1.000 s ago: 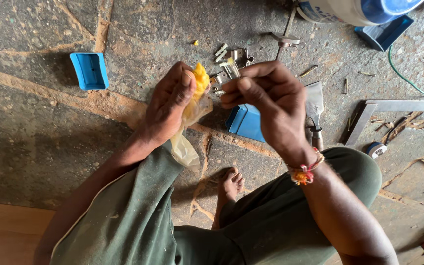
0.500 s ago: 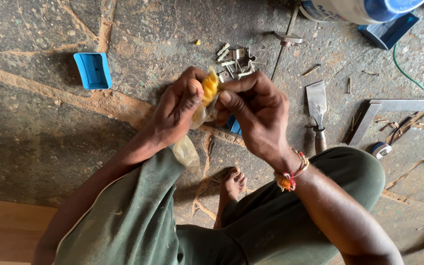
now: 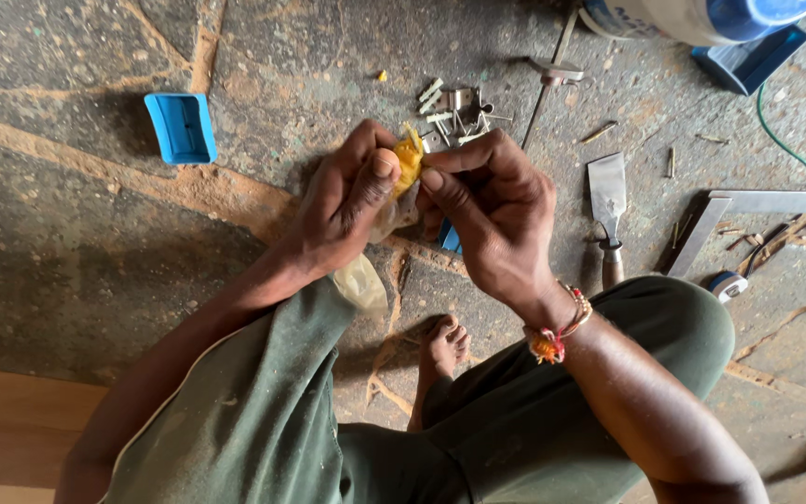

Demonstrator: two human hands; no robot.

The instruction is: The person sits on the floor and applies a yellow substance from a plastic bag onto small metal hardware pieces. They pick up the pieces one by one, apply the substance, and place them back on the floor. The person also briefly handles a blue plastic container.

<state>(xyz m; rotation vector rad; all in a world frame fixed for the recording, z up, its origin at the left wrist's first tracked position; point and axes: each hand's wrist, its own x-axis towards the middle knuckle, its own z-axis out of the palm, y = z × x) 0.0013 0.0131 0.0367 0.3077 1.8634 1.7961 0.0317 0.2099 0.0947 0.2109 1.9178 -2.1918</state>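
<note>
Rough grey stone floor streaked with sawdust fills my head view. Over it, my left hand (image 3: 352,201) and right hand (image 3: 492,210) both pinch a small crumpled yellow plastic piece (image 3: 409,154) between fingertips, held above the floor. Beyond them lie scattered pale screws and wall plugs (image 3: 450,112); a small blue plastic tray (image 3: 181,127) sits well left, a metal scraper (image 3: 607,201) right.

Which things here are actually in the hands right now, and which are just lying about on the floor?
In hand: left hand and right hand pinch a yellow piece with a clear plastic bag.

Lying about: blue tray, screws and plugs, putty knife, metal square.
</note>
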